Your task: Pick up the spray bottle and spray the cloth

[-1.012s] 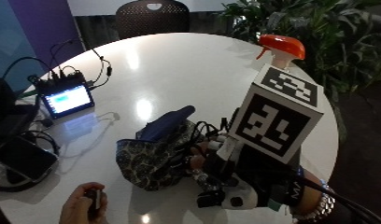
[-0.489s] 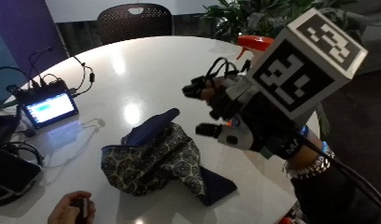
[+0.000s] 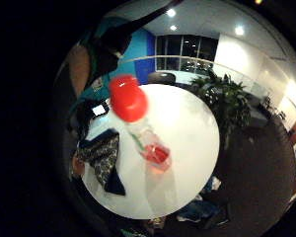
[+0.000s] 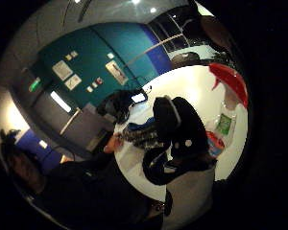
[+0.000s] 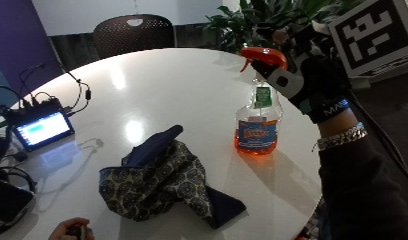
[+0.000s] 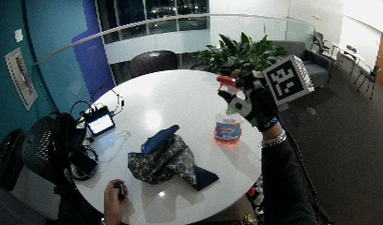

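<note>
On the white round table (image 5: 157, 85) stands a clear spray bottle (image 5: 257, 125) with orange liquid and a red trigger head. My gloved right hand (image 5: 304, 80) hovers at the height of that head, just to its right, thumb close to the red top and fingers relaxed, holding nothing. From above, the little finger side palm view shows the bottle (image 3: 148, 143) upright and free. A crumpled cloth (image 5: 164, 185), dark blue with a patterned side, lies left of the bottle near the table's front. The thumb side palm view has my gloved fingers (image 4: 175, 129) between cloth (image 4: 139, 132) and bottle (image 4: 225, 120).
A small lit screen with cables (image 5: 41, 127) sits at the table's left edge. A bare hand (image 5: 71, 230) rests at the front edge. A dark chair (image 5: 134, 32) and a plant (image 5: 270, 20) stand behind the table. The table edge runs close on the bottle's right.
My hand has risen from low over the cloth and moved right to the bottle's red head. The outside camera has shifted too. Bottle and cloth have stayed put.
</note>
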The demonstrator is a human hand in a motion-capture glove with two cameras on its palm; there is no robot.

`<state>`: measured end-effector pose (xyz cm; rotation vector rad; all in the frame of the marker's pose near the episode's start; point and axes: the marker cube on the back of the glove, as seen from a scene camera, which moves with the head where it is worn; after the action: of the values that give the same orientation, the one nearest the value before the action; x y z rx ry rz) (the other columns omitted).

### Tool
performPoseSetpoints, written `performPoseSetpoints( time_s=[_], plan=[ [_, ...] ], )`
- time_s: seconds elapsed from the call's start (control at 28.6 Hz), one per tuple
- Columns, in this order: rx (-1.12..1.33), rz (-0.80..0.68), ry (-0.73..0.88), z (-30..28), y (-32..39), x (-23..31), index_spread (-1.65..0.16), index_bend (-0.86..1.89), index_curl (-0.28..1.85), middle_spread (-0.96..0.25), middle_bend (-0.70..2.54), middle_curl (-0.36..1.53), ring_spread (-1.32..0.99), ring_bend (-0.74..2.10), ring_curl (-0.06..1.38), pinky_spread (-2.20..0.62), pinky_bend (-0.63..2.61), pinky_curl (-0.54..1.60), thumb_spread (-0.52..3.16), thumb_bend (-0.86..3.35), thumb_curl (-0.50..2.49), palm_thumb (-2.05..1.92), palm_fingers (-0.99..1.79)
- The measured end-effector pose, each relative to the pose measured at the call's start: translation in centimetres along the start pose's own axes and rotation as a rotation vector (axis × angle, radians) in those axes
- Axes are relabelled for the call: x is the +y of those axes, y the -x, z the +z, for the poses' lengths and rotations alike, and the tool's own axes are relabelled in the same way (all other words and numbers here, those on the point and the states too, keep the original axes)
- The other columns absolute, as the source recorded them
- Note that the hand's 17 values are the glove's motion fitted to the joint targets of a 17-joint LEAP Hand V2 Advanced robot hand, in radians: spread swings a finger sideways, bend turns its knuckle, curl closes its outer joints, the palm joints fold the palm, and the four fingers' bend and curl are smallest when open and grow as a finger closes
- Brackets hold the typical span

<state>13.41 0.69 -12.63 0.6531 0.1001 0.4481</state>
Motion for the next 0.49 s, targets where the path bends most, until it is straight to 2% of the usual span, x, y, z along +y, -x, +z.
performPoseSetpoints(
  time_s=[0.17,0.35,0.49],
  plan=[
    [-0.147,0.182,-0.033,2.5,-4.5,-0.8,-0.39,0.08,0.25,-0.1,0.24,0.35,-0.1,0.37,0.32,0.19,0.23,0.3,1.21,0.13,0.24,0.63,0.74],
    [-0.436,0.264,-0.021,5.8,-6.3,-0.7,-0.37,-0.03,0.18,-0.1,0.29,0.37,-0.1,0.45,0.35,0.18,0.29,0.33,1.18,0.1,0.26,0.65,0.68],
    [-0.533,0.312,-0.011,8.1,-7.6,0.3,-0.36,-0.07,0.11,-0.11,0.37,0.39,-0.11,0.52,0.37,0.17,0.33,0.34,1.14,0.08,0.28,0.68,0.66]
  ],
)
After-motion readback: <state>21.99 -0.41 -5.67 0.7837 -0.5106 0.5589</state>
